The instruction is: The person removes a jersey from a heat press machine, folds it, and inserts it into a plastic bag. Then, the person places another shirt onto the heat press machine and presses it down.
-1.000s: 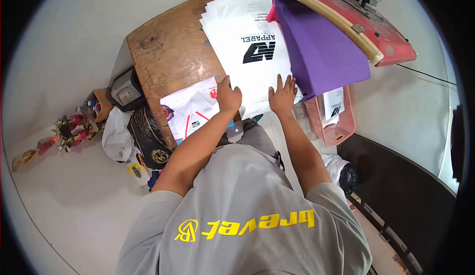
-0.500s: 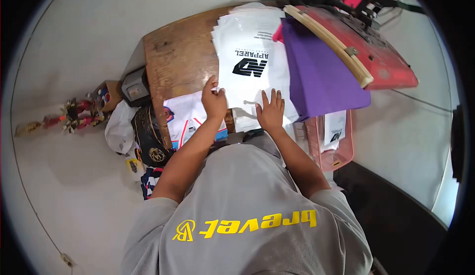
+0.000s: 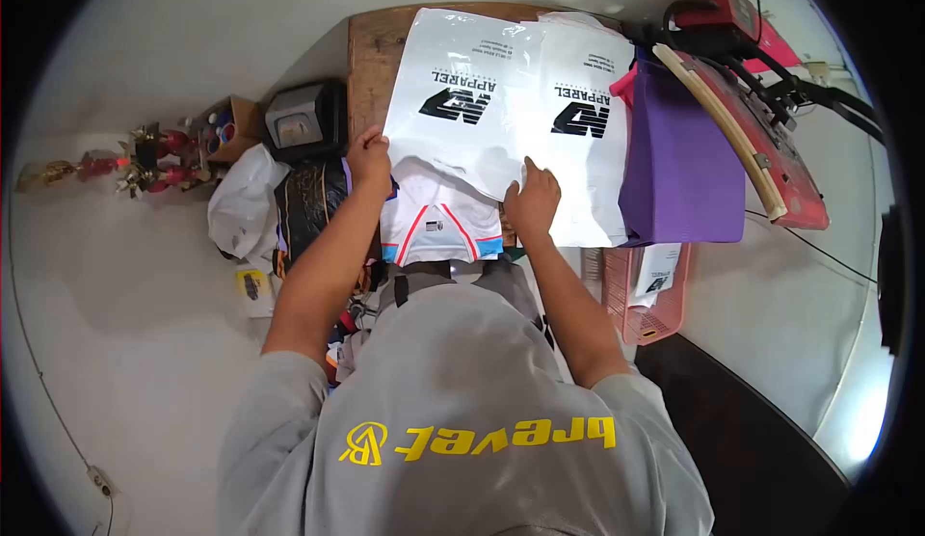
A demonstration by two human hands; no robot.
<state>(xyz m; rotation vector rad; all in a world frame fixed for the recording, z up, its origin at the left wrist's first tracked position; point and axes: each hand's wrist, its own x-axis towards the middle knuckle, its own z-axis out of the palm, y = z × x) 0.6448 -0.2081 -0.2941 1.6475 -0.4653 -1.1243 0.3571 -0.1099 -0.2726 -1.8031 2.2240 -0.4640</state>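
A white plastic packaging bag (image 3: 462, 64) with a black "APPAREL" print is spread between my hands. My left hand (image 3: 369, 160) pinches its near left corner. At the near right corner, my right hand (image 3: 534, 201) is closed on the edge, index finger pointing up. The bag's near edge gapes and curls slightly. Beneath it lies a white folded jersey (image 3: 436, 220) with red lines and blue trim, its upper part covered by the bag. To the right is a stack of similar bags (image 3: 590, 179), partly overlapped by the held one.
The wooden table (image 3: 374, 49) carries a purple cloth-like sheet (image 3: 684, 160) at right, beside a red heat press (image 3: 752, 141). A pink basket (image 3: 672, 314) holds another printed bag. Left stand a black-and-grey box (image 3: 294, 126), a white plastic bag (image 3: 246, 203) and trophies (image 3: 145, 165).
One bag has come off the stack and moved left over the jersey, held by both hands. My right hand, formerly flat on the stack, has closed on its edge. The view has shifted.
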